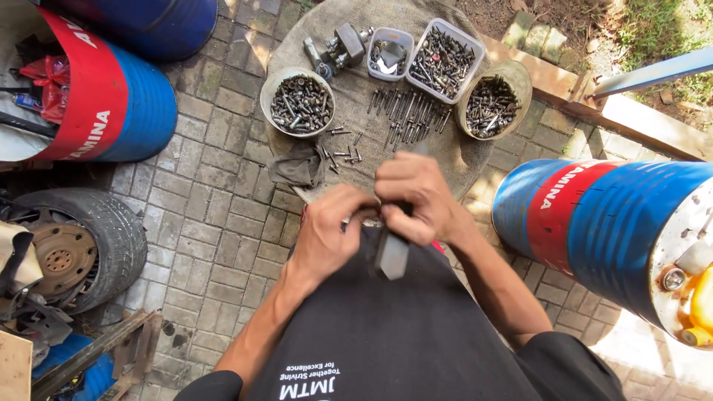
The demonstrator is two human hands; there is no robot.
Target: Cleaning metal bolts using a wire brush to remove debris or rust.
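My right hand (417, 197) is closed around a dark metal tool handle (391, 255) that points down toward my black shirt. My left hand (327, 232) is curled against it, pinching a small metal part (370, 220) between the two hands; the part is mostly hidden by fingers. Both hands hover at the near edge of a round sackcloth-covered surface (460, 160). On it lie a row of loose bolts (405, 113) and a few scattered screws (343, 154).
Two round bowls of bolts (301, 102) (492, 104), two clear tubs of fasteners (444, 61) (390, 53) and a grey metal fitting (340, 46) sit at the far side. A dark rag (297, 165) hangs left. Blue-and-red drums (119, 96) (609, 223) flank me; a tyre (82, 241) lies left.
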